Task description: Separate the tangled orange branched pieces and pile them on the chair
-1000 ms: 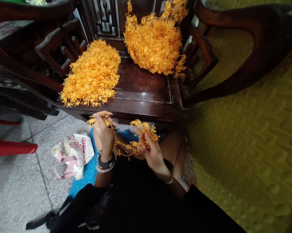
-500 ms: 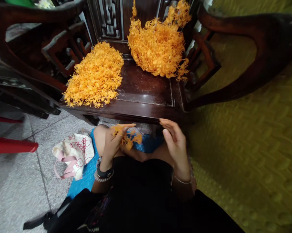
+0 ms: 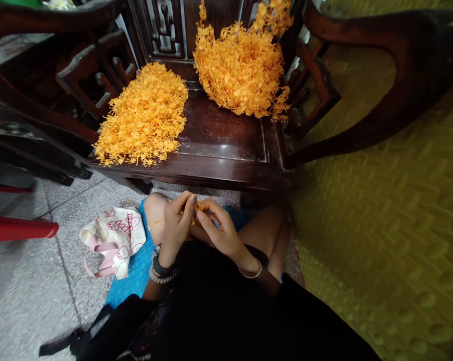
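Note:
Over my lap, my left hand (image 3: pixel 179 220) and my right hand (image 3: pixel 220 228) meet fingertip to fingertip. Both pinch small spidery orange pieces (image 3: pixel 199 206), partly hidden behind the fingers. On the wooden chair seat (image 3: pixel 226 135) in front of me lies a heap of loose orange pieces (image 3: pixel 145 118) at the left. A second heap, of tangled orange strands (image 3: pixel 241 70), rests at the back right, and part of it climbs toward the chair's backrest.
Carved armrests flank the seat, the right one (image 3: pixel 361 145) beside a yellow textured surface (image 3: pixel 380 240). A white and pink bag (image 3: pixel 115 240) lies on the speckled floor by a blue mat (image 3: pixel 130 281). Red legs (image 3: pixel 19 227) jut in at the left.
My right hand has moved left and closed its fingers against those of my left hand. The orange pieces that dangled from my left hand are now mostly hidden.

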Motion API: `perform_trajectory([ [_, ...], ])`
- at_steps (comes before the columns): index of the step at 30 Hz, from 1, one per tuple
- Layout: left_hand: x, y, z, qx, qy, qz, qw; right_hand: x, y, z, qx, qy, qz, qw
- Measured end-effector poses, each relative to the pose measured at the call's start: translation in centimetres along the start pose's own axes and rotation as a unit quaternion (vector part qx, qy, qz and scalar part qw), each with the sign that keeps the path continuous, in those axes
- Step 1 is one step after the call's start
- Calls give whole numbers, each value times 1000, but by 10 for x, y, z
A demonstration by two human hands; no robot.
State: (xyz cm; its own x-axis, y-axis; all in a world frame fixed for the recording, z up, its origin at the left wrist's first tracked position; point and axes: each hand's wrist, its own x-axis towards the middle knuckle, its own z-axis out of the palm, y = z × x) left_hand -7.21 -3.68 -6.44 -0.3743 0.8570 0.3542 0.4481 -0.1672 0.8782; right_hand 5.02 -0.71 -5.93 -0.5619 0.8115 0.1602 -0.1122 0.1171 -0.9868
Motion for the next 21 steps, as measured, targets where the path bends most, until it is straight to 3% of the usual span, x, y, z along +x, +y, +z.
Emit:
perform_trajectory([
  [4, 1, 0, 1, -111, -65, -20, 992, 2, -2, 0, 73, 9, 58, 996],
  [9, 2, 4, 4, -70, -120, -18, 990, 2, 5, -3, 134, 68, 88, 985],
  [12, 0, 4, 7, -182, -134, -69, 972, 2, 6, -5, 151, 47, 92, 983],
  [15, 0, 3, 12, -325, -108, -142, 929, 2, 2, -5, 207, 28, 87, 974],
  [19, 10, 7, 13, -501, -37, -235, 832, 3, -6, -4, 328, -2, 95, 940],
  [21, 15, 10, 12, -541, -22, -255, 801, 4, -7, -2, 354, 0, 93, 931],
])
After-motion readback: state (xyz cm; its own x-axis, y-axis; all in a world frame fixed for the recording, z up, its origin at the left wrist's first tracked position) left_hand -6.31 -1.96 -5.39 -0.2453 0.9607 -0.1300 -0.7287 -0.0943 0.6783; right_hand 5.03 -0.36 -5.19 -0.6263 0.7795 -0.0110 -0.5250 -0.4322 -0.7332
